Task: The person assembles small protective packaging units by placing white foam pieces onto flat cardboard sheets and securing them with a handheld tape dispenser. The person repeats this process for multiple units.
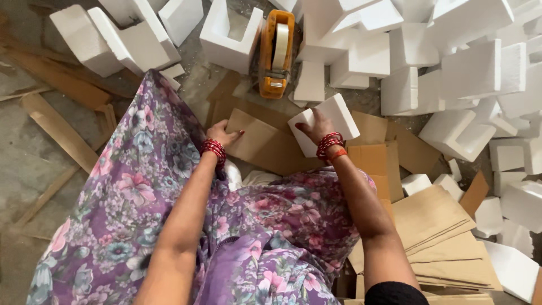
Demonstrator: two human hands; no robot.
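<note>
Currently my left hand (224,134) presses a brown cardboard sheet (265,144) flat against the floor, fingers spread; my right hand (316,127) grips a white foam block (333,121) resting on that sheet. Risk, as I judge it: brittle foam could crumble under a tight pinch. Block's long axis runs lower-left to upper-right, toward the orange tape dispenser (275,53).
</note>
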